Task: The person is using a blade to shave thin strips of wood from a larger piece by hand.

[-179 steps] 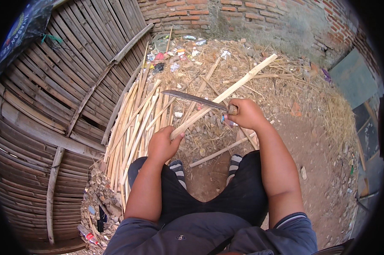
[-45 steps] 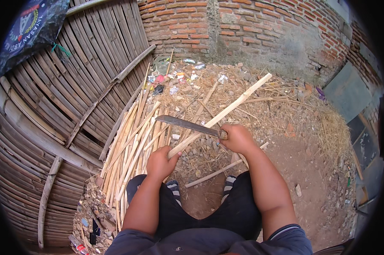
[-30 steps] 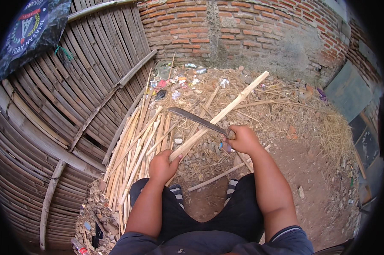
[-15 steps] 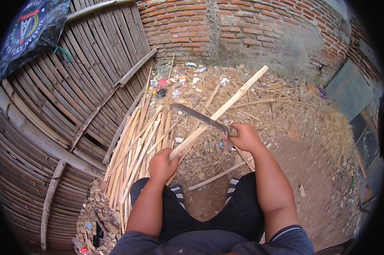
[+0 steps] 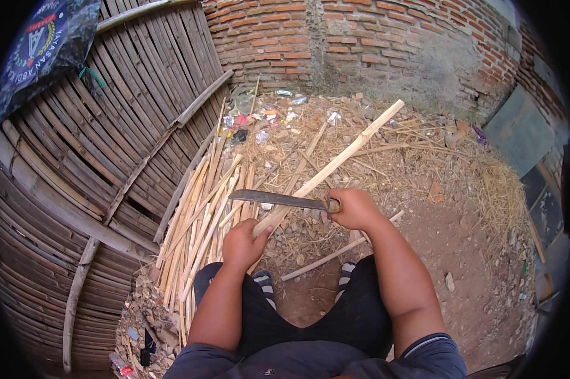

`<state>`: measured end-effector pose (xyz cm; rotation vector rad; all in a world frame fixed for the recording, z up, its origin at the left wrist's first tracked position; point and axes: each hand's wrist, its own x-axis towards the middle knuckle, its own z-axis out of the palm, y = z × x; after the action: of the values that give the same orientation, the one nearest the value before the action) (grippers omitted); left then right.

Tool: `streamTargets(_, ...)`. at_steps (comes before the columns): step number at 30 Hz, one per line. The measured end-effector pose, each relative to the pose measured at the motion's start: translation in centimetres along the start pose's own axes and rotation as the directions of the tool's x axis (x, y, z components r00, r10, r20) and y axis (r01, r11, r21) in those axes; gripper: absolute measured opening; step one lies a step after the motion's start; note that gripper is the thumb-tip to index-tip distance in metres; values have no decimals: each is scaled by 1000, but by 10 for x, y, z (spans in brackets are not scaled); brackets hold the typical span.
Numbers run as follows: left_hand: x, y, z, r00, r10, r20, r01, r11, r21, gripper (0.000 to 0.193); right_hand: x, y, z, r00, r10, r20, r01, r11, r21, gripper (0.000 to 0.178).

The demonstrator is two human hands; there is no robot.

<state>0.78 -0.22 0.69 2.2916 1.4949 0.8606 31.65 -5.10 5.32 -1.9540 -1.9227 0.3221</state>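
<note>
Bare brown dirt (image 5: 462, 252) makes the ground of this yard, and a person sits on it in dark shorts. Closest in, the left hand (image 5: 244, 243) has its fingers wrapped tight around the low end of a long bamboo strip (image 5: 335, 164). That strip slants up and away to the right. Just beside it, the right hand (image 5: 354, 208) is clenched on the handle of a big knife (image 5: 278, 199), whose blade lies across the strip. A pile of split sticks (image 5: 203, 215) lies to the left. Farther off stand a bamboo fence (image 5: 108, 145) and a brick wall (image 5: 360, 38).
</note>
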Motion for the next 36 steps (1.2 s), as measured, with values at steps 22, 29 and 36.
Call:
streamTargets(22,2,1,1,998,-47,52,46,999,11,39,1,17,2,999,47,-12,-46,996,70,43)
streamTargets(29,2,-3,1,999,-36,38,36,999,7,40,3,12,-3,998,68,1,-68,997,42,45)
streamTargets(36,2,-2,1,998,-47,42,46,999,13,41,3,14,-2,999,38,1,-38,997,61,44)
